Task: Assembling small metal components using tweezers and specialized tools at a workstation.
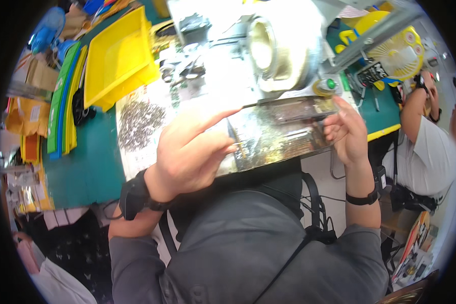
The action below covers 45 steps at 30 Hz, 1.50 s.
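Note:
My left hand (190, 147) is at the front edge of a machine. Its index finger is stretched out to the machine's edge, while the thumb and another fingertip come together below it. Whatever they pinch is too small to make out. A thin dark pointed piece (231, 130) shows beside these fingertips. My right hand (348, 133) is raised at the machine's right end, with fingers loosely bent and apart and nothing visible in them. Near its upper fingertip is a green button (331, 83). Between the hands lies a stained metal work plate (263, 144).
Left of the machine, a pile of small metal parts (141, 124) lies on a pale board. A yellow tray (119, 55) and green, blue and yellow strips (63, 101) stand farther left. Behind the right hand are a metal bar (370, 38) and a yellow fan (397, 48). Another person (420, 137) sits at right.

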Each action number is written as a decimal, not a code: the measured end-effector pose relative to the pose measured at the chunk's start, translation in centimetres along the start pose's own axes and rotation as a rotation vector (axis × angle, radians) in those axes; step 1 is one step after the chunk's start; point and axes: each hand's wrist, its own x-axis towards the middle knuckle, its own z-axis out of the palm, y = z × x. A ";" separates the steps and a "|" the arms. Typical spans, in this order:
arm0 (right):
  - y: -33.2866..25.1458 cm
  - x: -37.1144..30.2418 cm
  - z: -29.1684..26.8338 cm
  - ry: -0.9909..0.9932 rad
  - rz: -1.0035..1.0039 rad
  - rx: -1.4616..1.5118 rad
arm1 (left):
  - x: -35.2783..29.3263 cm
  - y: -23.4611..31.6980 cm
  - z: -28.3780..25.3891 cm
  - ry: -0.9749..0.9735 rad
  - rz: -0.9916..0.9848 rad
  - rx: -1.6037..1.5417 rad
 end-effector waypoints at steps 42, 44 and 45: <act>-5.7 -3.4 19.9 -0.499 -0.402 0.016 | 5.2 0.8 -4.6 0.404 0.177 0.151; -5.7 -3.3 19.9 -0.490 -0.389 0.030 | 5.1 0.8 -4.6 0.380 0.170 0.151; -5.7 -3.3 19.9 -0.483 -0.379 0.044 | 5.1 0.8 -4.4 0.383 0.170 0.146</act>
